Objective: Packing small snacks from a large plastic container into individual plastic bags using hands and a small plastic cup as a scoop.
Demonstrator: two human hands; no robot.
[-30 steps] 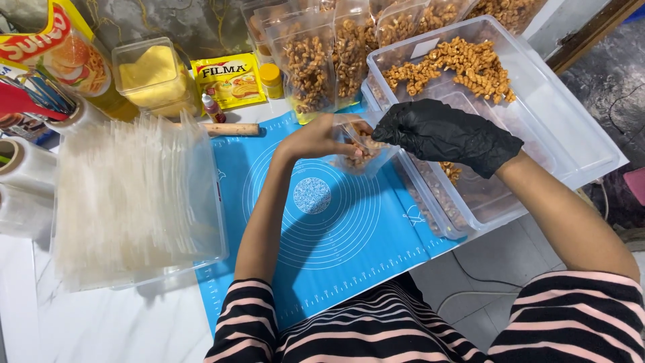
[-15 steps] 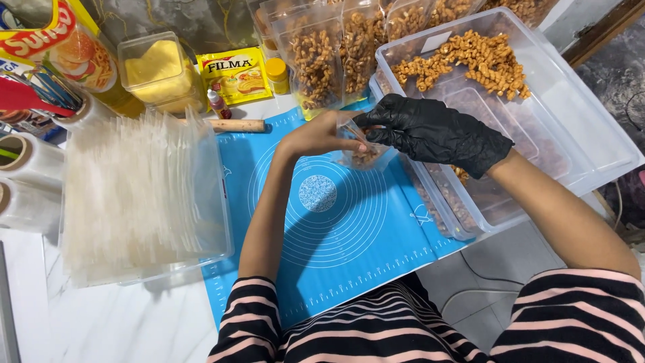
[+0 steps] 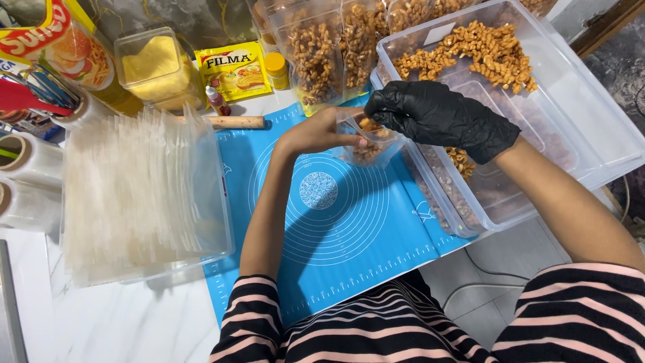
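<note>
Head view: left hand [image 3: 316,134] pinches clear pouch [image 3: 368,140]; right hand [image 3: 440,115] (black-gloved) fingers bunched at its mouth.

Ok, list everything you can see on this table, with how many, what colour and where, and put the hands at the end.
Small pouch: one, clear, partly filled with snack, held over the mat.
Baking mat: one, blue, centre of table.
Large bin: one, clear, right, holding golden-brown twisted snack.
Filled bags: several, clear, back centre.
Bin of empty bags: one, clear, left.
Rolling pin: one, wooden, back edge of mat.
Sachet: one, yellow, back.
Lidded tub: one, clear with yellow contents, back left.
Tape rolls: three, clear, far left.
Left hand: bare, holding the pouch.
Right hand: black glove, at the pouch mouth.
</note>
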